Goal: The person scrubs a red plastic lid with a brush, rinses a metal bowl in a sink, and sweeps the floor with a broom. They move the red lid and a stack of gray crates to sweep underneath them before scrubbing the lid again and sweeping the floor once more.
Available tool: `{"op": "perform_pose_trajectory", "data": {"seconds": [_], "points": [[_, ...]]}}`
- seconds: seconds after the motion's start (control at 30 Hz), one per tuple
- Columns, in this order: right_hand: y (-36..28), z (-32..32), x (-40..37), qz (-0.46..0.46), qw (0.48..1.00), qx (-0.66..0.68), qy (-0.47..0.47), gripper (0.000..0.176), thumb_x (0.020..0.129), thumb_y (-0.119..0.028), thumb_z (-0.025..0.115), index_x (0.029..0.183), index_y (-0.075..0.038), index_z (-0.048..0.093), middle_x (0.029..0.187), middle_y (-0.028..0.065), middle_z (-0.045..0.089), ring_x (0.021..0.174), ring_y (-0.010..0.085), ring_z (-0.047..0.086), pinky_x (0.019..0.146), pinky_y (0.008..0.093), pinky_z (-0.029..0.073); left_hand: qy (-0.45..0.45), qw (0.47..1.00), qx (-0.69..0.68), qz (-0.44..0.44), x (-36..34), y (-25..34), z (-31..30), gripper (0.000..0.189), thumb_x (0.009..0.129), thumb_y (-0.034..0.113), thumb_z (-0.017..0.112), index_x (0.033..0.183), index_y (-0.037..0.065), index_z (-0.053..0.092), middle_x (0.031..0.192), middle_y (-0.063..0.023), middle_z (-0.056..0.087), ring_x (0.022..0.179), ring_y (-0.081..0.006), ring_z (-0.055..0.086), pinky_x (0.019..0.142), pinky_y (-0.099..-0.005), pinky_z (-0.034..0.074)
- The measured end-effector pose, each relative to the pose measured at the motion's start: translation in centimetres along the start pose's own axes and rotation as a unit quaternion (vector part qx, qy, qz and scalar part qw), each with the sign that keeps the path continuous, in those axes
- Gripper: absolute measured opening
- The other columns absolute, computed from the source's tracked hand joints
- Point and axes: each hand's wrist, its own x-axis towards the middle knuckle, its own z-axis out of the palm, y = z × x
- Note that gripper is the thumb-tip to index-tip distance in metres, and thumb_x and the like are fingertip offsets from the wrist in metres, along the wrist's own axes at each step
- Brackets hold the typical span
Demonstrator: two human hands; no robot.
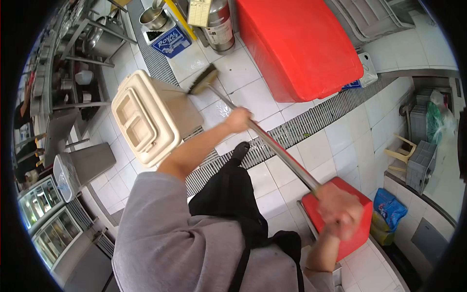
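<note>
I hold a long-handled push broom [282, 154] slanted across my front. My left hand [238, 119] is wrapped around the metal handle partway down. Near the handle's upper end, my right hand [340, 209] is closed on it and slightly blurred. The dark-bristled broom head [203, 79] rests on the white tiled floor [243, 68], close beside a cream lidded bin [187, 109]. Wet shine shows on the tiles near the head.
A big red container [301, 44] stands ahead, a smaller red one [352, 233] by my right arm. A fire extinguisher [220, 29] and blue box [171, 42] are at the back. Drain grating [311, 121] crosses the floor. A grey bin [90, 165] stands left.
</note>
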Motion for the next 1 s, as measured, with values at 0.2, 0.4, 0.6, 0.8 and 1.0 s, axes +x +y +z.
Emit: {"op": "perform_pose_trajectory", "data": {"seconds": [0.2, 0.4, 0.6, 0.8, 1.0], "points": [[-12.8, -1.2, 0.1, -0.061, 0.994, -0.065, -0.056, 0.029, 0.079, -0.022, 0.051, 0.052, -0.011, 0.048, 0.040, -0.0045, 0.047, 0.035, 0.0063, 0.048, 0.038, 0.0199, 0.040, -0.036, 0.982, -0.155, 0.099, 0.4, 15.1, 7.1, 0.039, 0.073, 0.035, 0.058, 0.051, 0.004, 0.049, 0.055, -0.0155, 0.051, 0.056, -0.0352, 0.051, 0.052, -0.0435, 0.040], [-13.9, -5.1, -2.6, -0.111, 0.993, -0.031, -0.030, 0.029, 0.074, -0.015, 0.050, 0.045, -0.013, 0.045, 0.039, -0.0032, 0.045, 0.031, 0.0069, 0.043, 0.036, 0.0189, 0.039, -0.066, 0.986, -0.117, 0.103, 0.6, 16.4, 6.0, 0.024, 0.070, 0.028, 0.060, 0.059, 0.007, 0.056, 0.058, -0.0140, 0.053, 0.059, -0.0326, 0.054, 0.054, -0.0426, 0.042], [2.8, 2.4, -1.2, -0.061, 0.996, 0.037, -0.055, 0.038, 0.077, -0.031, 0.053, 0.052, -0.002, 0.048, 0.048, 0.0057, 0.047, 0.045, 0.0227, 0.048, 0.051, 0.0392, 0.043, 0.044, 0.996, -0.056, 0.048, -2.0, -4.0, 1.4, 0.009, 0.062, 0.015, 0.060, 0.060, 0.009, 0.054, 0.061, -0.0110, 0.054, 0.063, -0.0305, 0.053, 0.061, -0.0383, 0.045], [11.2, 2.8, 0.6, -0.082, 0.995, 0.062, -0.004, 0.013, 0.072, -0.008, 0.047, 0.062, 0.001, 0.050, 0.057, 0.0099, 0.050, 0.054, 0.0232, 0.050, 0.061, 0.0409, 0.044, 0.077, 0.968, 0.232, -0.049, 2.1, -12.5, -2.7, 0.009, 0.062, 0.017, 0.063, 0.065, 0.009, 0.060, 0.068, -0.0111, 0.058, 0.074, -0.0279, 0.055, 0.070, -0.0370, 0.043], [0.3, -3.1, -2.5, -0.075, 0.993, -0.073, 0.057, 0.027, 0.069, -0.018, 0.044, 0.046, -0.004, 0.044, 0.048, 0.0081, 0.048, 0.042, 0.0207, 0.044, 0.045, 0.0352, 0.037, 0.037, 0.997, 0.044, 0.042, 3.7, 0.1, 4.7, 0.013, 0.061, 0.017, 0.064, 0.058, 0.007, 0.057, 0.063, -0.0127, 0.054, 0.070, -0.0325, 0.053, 0.070, -0.0401, 0.043]]}}
